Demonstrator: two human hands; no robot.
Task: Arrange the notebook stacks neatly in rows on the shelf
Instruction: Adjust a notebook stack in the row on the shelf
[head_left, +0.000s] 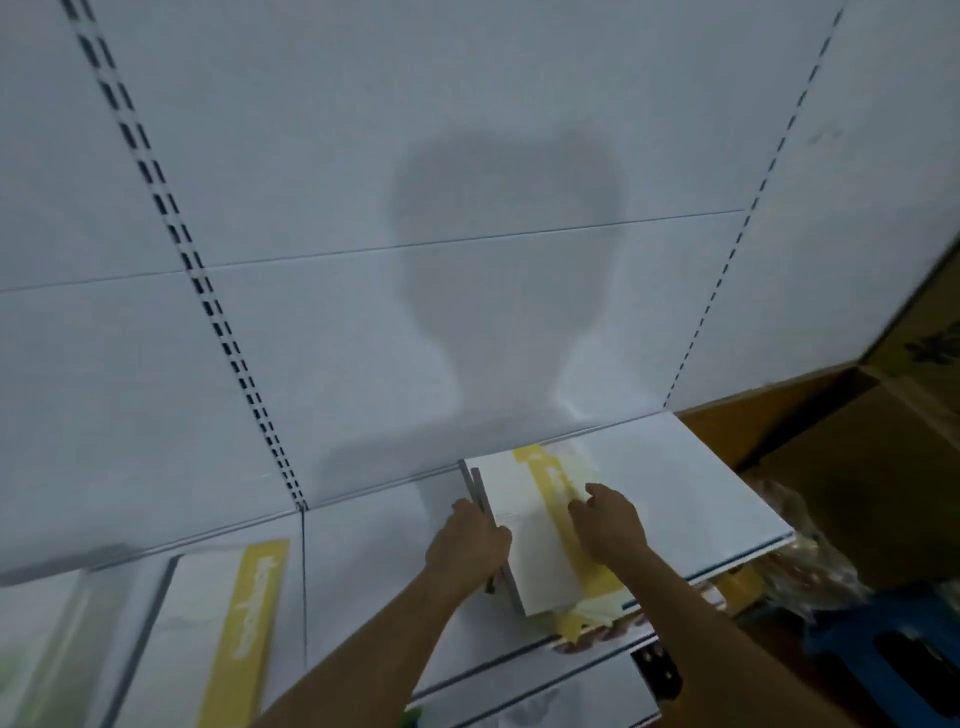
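Step in hand: squaring one notebook stack (524, 540) on the white shelf (691, 488), lower centre of frame; stack sits skewed w/ its near end overhanging the shelf front edge. Left hand (467, 545) grips the stack's left side, fingers curled round the edge; right hand (610, 522) rests on top over the yellow band, fingers bent, pressing rather than clasping. Next move, in my judgement: push stack back & rotate square to the rear panel, in row w/ second stack (228, 634) at lower left.

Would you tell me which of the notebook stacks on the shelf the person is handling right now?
The right-hand stack: the left hand grips its left edge and the right hand rests on top. The left stack lies untouched.
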